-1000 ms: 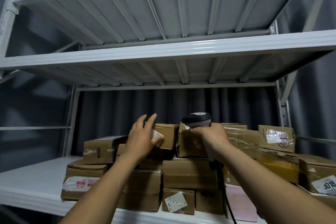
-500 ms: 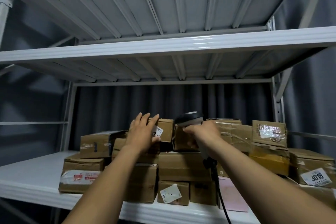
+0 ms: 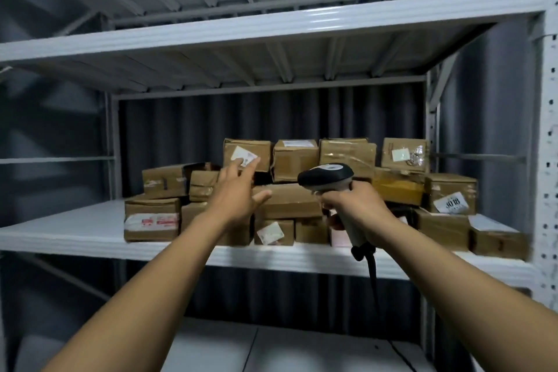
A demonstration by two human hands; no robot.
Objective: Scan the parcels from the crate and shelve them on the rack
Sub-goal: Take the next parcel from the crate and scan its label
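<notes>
Parcels lay stacked in cardboard tiers on the rack shelf, directly beyond both hands. The left hand was spread wide, fingers straight and thumb out, holding nothing. Its fingertips reached up to the lower edge of the labelled top parcel, and whether they actually touched it could not be told. The right hand was wrapped tight round the handle of the scanner. The scanner's dark head pointed left toward the left hand's thumb, and its cable hung below the wrist across the shelf's front edge.

The chief risk looked to be that top parcel. It sat high on an uneven pile, so a careless brush from the fingertips could tip it backward or slide it off its neighbours. The scanner head sat close to the pile just beyond the right knuckles and might knock a box askew. The dangling cable could also catch on the shelf lip if the right hand pulled away sharply.
</notes>
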